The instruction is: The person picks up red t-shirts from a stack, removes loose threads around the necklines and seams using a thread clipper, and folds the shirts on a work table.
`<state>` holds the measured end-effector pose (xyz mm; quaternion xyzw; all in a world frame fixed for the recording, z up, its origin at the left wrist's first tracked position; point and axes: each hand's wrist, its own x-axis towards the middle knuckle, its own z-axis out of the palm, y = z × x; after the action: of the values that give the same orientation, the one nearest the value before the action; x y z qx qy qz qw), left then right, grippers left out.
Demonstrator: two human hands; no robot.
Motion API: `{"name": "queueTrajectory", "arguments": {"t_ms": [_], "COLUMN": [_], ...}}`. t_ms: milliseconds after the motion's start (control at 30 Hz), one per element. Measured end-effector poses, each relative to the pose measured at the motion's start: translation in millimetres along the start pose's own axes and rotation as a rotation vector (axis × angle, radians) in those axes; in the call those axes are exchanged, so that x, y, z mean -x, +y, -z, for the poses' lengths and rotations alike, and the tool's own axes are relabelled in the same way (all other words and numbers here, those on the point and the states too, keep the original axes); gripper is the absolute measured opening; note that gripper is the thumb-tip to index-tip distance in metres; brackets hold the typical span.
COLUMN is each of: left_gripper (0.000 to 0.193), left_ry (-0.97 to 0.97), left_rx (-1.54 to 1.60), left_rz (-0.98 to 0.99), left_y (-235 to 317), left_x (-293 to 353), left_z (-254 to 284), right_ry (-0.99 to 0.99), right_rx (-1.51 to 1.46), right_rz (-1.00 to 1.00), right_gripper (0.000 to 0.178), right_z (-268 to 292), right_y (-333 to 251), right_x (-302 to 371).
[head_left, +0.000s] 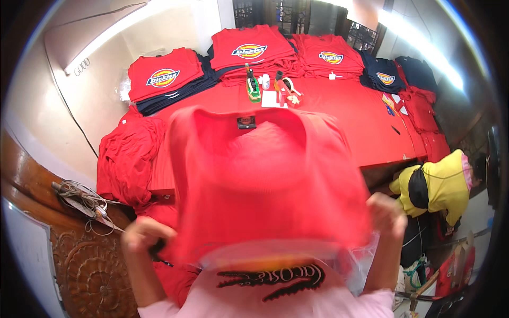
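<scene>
A red shirt (265, 180) hangs spread out in front of my chest, its wide neckline turned up and a small dark label (246, 123) inside the back collar. My left hand (147, 233) is closed on its left side, fingers bent at the fabric's edge. On the opposite side my right hand (388, 214) grips the cloth, slightly smeared by motion. The lower part of the shirt is blurred, and a pale, yellowish print shows there. Behind it lies a red-covered table (334, 122), partly hidden by the shirt.
Folded red shirts (254, 50) and dark blue ones (382, 74) stand in stacks along the table's back. A green tape dispenser (253, 89) sits mid-table. Loose red garments (130, 159) hang at the left. Yellow cloth (445, 183) stands right; coiled cables (85, 199) lie left.
</scene>
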<state>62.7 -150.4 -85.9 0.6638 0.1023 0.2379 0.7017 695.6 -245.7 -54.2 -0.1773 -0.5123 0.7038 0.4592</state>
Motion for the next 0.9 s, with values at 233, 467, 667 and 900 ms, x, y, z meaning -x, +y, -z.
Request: {"name": "queueTrajectory", "arguments": {"t_ms": [233,467,667,900], "left_gripper": [0.049,0.113,0.12,0.112], "left_ry": [0.828,0.444,0.445,0.321], "left_rx": [0.886,0.782,0.688,0.988], "left_rz": [0.245,-0.119,-0.01,-0.308], "left_y": [-183.7,-133.7,-144.7,-153.1], "left_x": [-38.3,-41.3,-111.4,-143.2], "left_z": [-92.2,-25.7,-29.0,-16.7], "right_ry": [0.23,0.479,0.456,0.623], "right_rx": [0.087,-0.233,-0.377,-0.451], "right_rz": [-0.462,-0.148,0.024,-0.043], "right_gripper": [0.039,0.057,0.058,0.034], "right_z": [-31.3,8.2,9.2,24.7], "right_y": [157.7,131.1,144.0,130.1], "right_x": [-50.1,-40.2,-49.4,-29.8]}}
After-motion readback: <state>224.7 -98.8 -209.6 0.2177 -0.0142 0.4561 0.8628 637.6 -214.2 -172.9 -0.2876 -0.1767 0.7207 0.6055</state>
